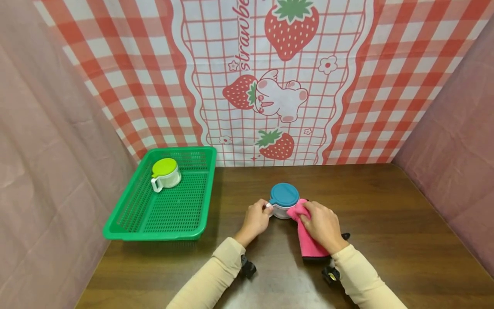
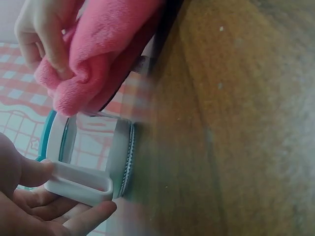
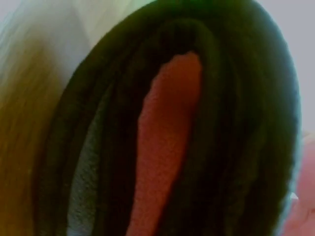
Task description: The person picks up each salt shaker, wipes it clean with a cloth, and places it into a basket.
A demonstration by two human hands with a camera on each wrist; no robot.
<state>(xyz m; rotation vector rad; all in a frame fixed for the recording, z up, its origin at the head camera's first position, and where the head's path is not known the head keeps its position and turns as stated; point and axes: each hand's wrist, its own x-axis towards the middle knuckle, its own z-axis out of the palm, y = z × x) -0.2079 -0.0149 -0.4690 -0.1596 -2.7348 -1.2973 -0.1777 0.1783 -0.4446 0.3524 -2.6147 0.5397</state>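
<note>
A clear jar with a blue lid (image 1: 284, 195) and a white handle (image 2: 81, 183) stands on the wooden table. My left hand (image 1: 256, 218) pinches that handle between thumb and fingers. On the jar's right side, my right hand (image 1: 321, 224) grips a folded pink cloth (image 1: 308, 241) with dark edging. The bunched end of the cloth touches the jar just below its lid, as the left wrist view shows. Folds of the cloth (image 3: 165, 142) fill most of the right wrist view and hide the right fingers there.
A green plastic basket (image 1: 210, 193) sits at the left of the table (image 1: 386, 223). Inside it, near the back left, is a similar jar with a lime-green lid (image 1: 164, 167). A checked strawberry-print curtain (image 1: 339, 107) hangs behind, and pinkish drapes (image 1: 455, 141) flank both sides.
</note>
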